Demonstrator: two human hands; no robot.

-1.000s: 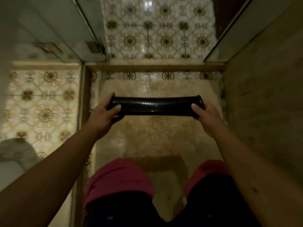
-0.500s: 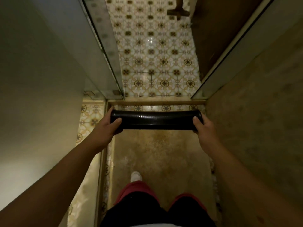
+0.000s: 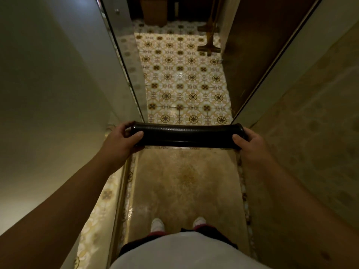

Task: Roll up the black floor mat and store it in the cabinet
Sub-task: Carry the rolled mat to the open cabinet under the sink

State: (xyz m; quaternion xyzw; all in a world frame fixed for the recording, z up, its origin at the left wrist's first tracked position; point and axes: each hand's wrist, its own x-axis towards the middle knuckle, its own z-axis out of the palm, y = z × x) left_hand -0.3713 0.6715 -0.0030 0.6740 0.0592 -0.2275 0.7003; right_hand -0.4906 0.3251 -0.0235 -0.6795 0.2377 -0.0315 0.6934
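The black floor mat (image 3: 187, 135) is rolled into a tight tube and held level in front of me, high above the floor. My left hand (image 3: 120, 141) grips its left end, thumb on top. My right hand (image 3: 250, 144) grips its right end the same way. The roll spans the width of the narrow passage, over the step at the doorway. No cabinet is clearly in view.
I stand on a beige stone floor (image 3: 184, 183) between a plain wall (image 3: 48, 94) on the left and a mottled wall (image 3: 310, 123) on the right. Ahead lies a patterned tile floor (image 3: 184, 80). A mop-like tool (image 3: 208, 46) and a brown bin (image 3: 154, 10) stand at its far end.
I have risen from a crouch to standing, and the rolled mat has come up with both hands. The view now reaches further along the tiled passage.
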